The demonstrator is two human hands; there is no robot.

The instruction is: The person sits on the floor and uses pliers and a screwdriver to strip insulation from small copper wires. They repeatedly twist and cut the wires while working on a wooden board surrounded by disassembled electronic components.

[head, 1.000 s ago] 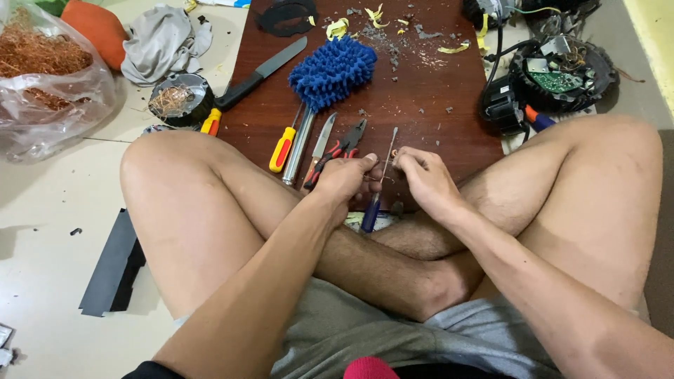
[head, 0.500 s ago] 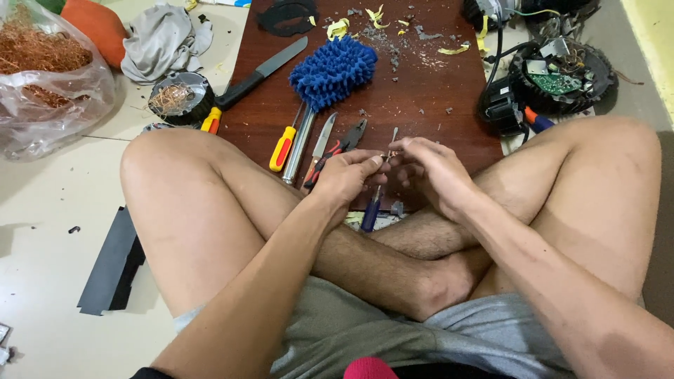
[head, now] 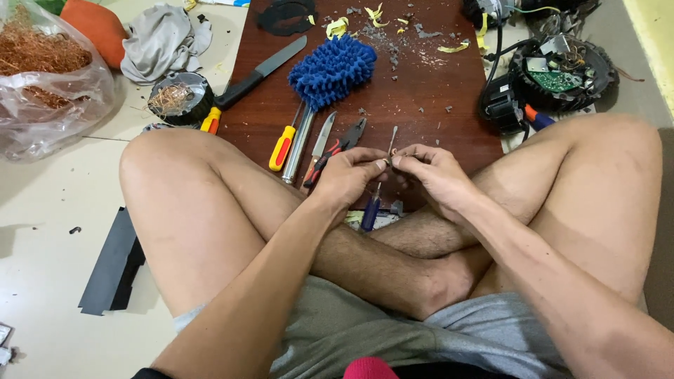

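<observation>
Head view: the left hand (head: 349, 177) and right hand (head: 430, 175) meet fingertip to fingertip above the crossed legs, both pinching a small thin metal piece (head: 390, 156) too tiny to identify. Just below them a blue-handled screwdriver (head: 370, 210) lies partly hidden by the hands. On the dark wooden board (head: 421, 91) beyond lie a red-and-yellow screwdriver (head: 282, 147), pliers (head: 337, 149), a black knife (head: 260, 73) and a blue fluffy duster (head: 331, 69). A bag of copper wire (head: 43, 77) sits far left.
</observation>
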